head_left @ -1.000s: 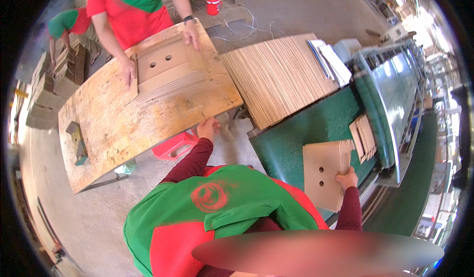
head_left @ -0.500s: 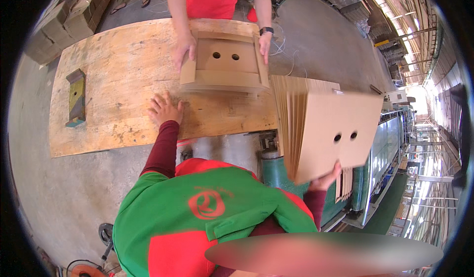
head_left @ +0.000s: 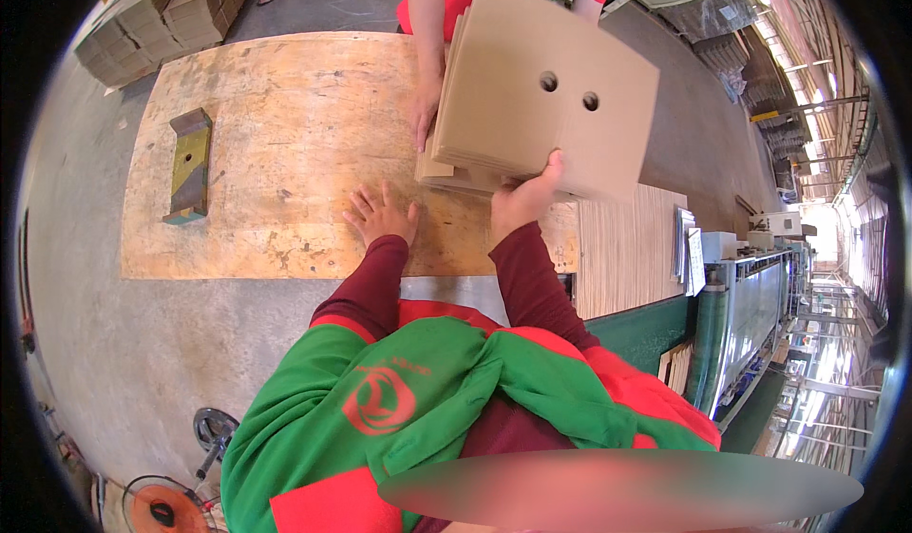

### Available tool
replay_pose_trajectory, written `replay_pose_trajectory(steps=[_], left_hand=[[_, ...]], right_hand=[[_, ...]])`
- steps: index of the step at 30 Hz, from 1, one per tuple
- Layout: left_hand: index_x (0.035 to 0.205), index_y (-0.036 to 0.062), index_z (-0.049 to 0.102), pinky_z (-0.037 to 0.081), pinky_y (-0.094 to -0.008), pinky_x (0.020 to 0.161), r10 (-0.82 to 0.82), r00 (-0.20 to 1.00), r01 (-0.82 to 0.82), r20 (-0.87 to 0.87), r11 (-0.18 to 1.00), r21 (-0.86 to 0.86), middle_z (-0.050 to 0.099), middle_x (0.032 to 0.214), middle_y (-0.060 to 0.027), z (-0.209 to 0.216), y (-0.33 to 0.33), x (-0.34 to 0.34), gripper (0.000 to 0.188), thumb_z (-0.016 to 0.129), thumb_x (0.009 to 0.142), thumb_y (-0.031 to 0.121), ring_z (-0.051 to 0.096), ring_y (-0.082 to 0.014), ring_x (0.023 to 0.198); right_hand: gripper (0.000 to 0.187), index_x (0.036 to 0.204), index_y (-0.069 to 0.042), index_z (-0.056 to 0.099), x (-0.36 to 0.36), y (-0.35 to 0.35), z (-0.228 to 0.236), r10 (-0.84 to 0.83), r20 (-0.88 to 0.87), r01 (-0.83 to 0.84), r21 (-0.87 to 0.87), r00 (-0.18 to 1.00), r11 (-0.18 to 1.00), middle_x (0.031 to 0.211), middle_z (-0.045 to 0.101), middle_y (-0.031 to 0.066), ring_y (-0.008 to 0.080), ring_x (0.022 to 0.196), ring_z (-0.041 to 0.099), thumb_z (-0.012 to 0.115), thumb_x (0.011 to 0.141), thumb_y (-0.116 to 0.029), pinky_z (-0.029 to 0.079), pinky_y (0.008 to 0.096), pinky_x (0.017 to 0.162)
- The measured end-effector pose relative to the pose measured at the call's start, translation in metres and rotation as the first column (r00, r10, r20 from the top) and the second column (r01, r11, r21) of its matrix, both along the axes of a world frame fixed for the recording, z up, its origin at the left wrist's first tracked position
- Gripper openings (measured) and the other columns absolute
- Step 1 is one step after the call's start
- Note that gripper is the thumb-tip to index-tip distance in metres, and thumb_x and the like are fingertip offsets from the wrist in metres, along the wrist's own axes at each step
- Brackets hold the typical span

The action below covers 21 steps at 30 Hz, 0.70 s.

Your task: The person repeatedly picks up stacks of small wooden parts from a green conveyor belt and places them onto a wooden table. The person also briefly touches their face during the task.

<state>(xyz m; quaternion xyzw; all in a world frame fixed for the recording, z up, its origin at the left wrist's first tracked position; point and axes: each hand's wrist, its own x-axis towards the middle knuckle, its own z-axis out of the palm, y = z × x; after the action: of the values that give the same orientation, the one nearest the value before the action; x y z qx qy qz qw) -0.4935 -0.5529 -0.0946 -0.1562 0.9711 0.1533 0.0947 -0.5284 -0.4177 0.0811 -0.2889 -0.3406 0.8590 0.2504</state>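
My right hand point(head_left: 525, 197) grips the lower edge of a flat cardboard sheet point(head_left: 551, 91) with two round holes, tilted above a low stack of like sheets point(head_left: 446, 174) on the plywood table point(head_left: 275, 134). My left hand point(head_left: 382, 213) rests flat and spread on the table, just left of the stack. Across the table a co-worker's hand point(head_left: 425, 115) touches the stack's left side; the sheet hides their other hand.
A metal block point(head_left: 189, 164) lies on the table's left part. A thick pile of cardboard sheets point(head_left: 627, 248) stands on edge at the right beside a green machine point(head_left: 731, 324). Stacked cartons point(head_left: 152, 20) sit at far left. A fan point(head_left: 157, 506) lies on the floor.
My right hand has carried the holed sheet from beside the machine over to the stack on the table. My left hand stays flat on the table.
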Motion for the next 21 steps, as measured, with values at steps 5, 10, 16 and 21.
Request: replay_pose_trajectory(steps=[5,10,16,21], left_hand=[[0.148,0.0187,0.024,0.002,-0.0643,0.108,0.003,1.000,-0.002,-0.008,1.000,0.010,0.015,0.152,-0.0231,-0.001,-0.001,-0.001,0.077,0.044,0.085,0.058,0.005,-0.0423,0.141],[0.147,0.0178,0.026,0.003,-0.0652,0.107,-0.002,1.000,0.002,-0.009,1.000,0.024,0.016,0.152,-0.0227,-0.005,0.000,-0.002,0.077,0.044,0.084,0.058,0.006,-0.0427,0.141],[0.147,0.0165,0.026,0.004,-0.0650,0.107,-0.007,1.000,0.007,-0.001,1.000,0.014,0.015,0.152,-0.0225,-0.002,-0.001,0.000,0.079,0.043,0.083,0.059,0.007,-0.0427,0.141],[0.148,0.0171,0.024,0.003,-0.0641,0.108,-0.001,1.000,0.001,0.001,1.000,-0.005,0.015,0.153,-0.0222,-0.001,0.001,0.000,0.080,0.043,0.083,0.060,0.005,-0.0418,0.141]], right_hand=[[0.057,0.123,-0.012,0.042,-0.005,0.004,-0.037,0.029,0.044,-0.028,-0.011,0.999,1.000,0.115,0.051,0.0006,0.0151,0.099,0.050,0.066,0.081,-0.042,0.044,0.0338,0.078],[0.053,0.120,-0.015,0.044,0.001,0.018,-0.055,0.059,0.059,-0.058,-0.026,0.997,0.998,0.114,0.051,0.0005,0.0152,0.099,0.050,0.066,0.080,-0.042,0.044,0.0335,0.078],[0.061,0.128,-0.014,0.039,0.007,0.008,-0.048,0.092,0.038,-0.092,-0.020,0.995,0.996,0.119,0.049,0.0015,0.0175,0.103,0.050,0.066,0.080,-0.038,0.045,0.0345,0.077],[0.062,0.130,-0.015,0.036,0.007,0.006,-0.053,0.070,0.017,-0.071,0.014,0.997,0.997,0.122,0.047,0.0021,0.0178,0.106,0.047,0.066,0.080,-0.037,0.043,0.0341,0.081]])
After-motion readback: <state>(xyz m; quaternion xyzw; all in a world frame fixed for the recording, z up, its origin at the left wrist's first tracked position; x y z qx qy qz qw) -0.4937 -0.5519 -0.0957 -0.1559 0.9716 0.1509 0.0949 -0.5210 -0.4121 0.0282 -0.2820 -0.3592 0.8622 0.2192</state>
